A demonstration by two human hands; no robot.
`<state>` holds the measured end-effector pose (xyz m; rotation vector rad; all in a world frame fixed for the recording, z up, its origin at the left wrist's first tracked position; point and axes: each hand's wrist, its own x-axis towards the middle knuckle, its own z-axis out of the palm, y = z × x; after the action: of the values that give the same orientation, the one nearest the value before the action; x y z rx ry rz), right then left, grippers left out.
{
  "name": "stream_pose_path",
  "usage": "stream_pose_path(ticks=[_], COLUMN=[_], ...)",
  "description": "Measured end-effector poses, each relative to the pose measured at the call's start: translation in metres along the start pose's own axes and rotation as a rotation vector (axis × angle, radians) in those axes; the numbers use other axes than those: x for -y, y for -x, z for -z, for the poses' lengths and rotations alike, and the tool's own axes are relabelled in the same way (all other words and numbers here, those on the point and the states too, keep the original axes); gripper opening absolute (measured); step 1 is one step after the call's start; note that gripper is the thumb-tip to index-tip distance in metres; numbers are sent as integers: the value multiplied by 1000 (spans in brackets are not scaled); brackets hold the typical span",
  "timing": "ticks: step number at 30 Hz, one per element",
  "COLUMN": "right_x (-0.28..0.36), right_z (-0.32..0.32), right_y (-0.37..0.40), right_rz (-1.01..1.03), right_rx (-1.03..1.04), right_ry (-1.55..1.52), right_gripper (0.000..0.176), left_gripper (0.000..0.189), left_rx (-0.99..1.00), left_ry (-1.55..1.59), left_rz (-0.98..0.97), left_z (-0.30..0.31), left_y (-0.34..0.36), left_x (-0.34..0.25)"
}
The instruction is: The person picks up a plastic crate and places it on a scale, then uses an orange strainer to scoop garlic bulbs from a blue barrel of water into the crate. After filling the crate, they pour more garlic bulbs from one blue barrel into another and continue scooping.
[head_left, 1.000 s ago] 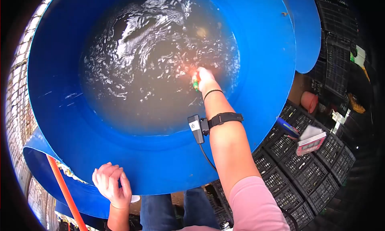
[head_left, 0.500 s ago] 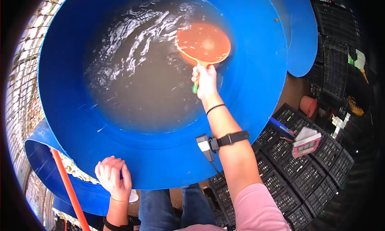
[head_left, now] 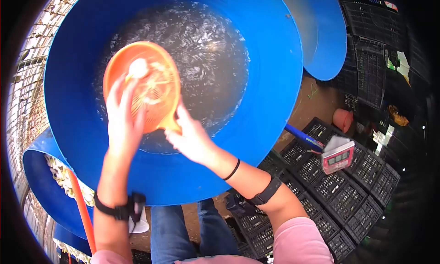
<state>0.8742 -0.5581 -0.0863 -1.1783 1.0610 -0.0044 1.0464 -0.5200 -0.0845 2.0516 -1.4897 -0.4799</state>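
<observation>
Out over the water, my right hand (head_left: 190, 138) is closed on the handle of an orange strainer (head_left: 172, 92). The strainer is tilted above the big blue tub (head_left: 270, 81), clear of most of the water. A pale round lump (head_left: 138, 68), blurred, lies in its bowl beside some wet glints. My left hand (head_left: 123, 113) reaches over the near left part of the bowl, fingers stretched and apart, fingertips right at the lump. Grey, rippled water (head_left: 201, 81) fills the bottom of the tub.
A second blue tub (head_left: 327, 39) stands at the upper right. Lower left, another blue tub (head_left: 36, 181) holds pale pieces beside an orange pole (head_left: 82, 209). Black crates (head_left: 339, 195) cover the floor at right, with a pink-framed digital scale (head_left: 338, 158) on them and a reddish bucket (head_left: 342, 119) beyond.
The strainer has come up out of the water and moved left in my right hand. My left hand has left the tub's near rim and reached over the bowl.
</observation>
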Motion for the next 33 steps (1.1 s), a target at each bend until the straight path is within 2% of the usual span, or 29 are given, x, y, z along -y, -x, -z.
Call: stream_pose_path(ticks=[2,3,4,6,8,10,11,12,13,14,16,17,19,24,26,28,30,32,33], right_x=[9,16,20,11,3,1,3,4,-1,-16,-29,-40,-67,-128,-139,-143,-163,-188,-197], right_z=[-7,-11,-14,-20,-26,-24,-21,-20,-20,-22,-30,-32,-33,-50,-48,-39,-26,-20,-15], right_y=[14,20,23,25,24,15,5,-2,-5,-9,-9,-11,-15,-42,-64,-78,-92,-114,-118], right_rz=[175,117,61,130,304,274,-66,-401,-401,-415,-490,-492,-570,-637,-788,-729,-633,-797,-783], right_rx=[60,108,154,184,122,100,87,73,-23,-33,-93,-92,-58,-136,-284,-312,-234,-459,-454], right_ry=[114,117,119,145,303,274,-32,-338,-549,-647,-714,-719,-949,-1231,-1384,-1280,-1157,-1029,-1154], right_gripper=[89,90,90,91,91,89,88,87,77,67,50,50,33,26,26,19,15,12,12], left_gripper=[48,41,41,29,22,12,9,8,10,12,15,16,17,21,23,24,25,25,26], left_rx=[97,46,48,123,153,176,147,93,43,34,16,18,36,52,27,-2,-53,-40,-29], left_ry=[-304,-288,-287,-140,-76,-5,157,155,156,126,61,7,-24,-107,-161,-185,-230,-232,-232], left_rz=[49,79,73,309,325,416,542,464,417,383,337,354,333,274,159,138,85,92,95], left_z=[-21,-32,-36,-39,-29,-8,9,20,35,50,75,86,98,94,88,81,74,73,75], left_y=[-14,-15,-9,-1,14,30,34,46,56,66,89,99,121,153,153,149,148,151,152], left_x=[25,41,52,67,72,54,36,31,22,15,7,3,5,19,23,23,28,31,32])
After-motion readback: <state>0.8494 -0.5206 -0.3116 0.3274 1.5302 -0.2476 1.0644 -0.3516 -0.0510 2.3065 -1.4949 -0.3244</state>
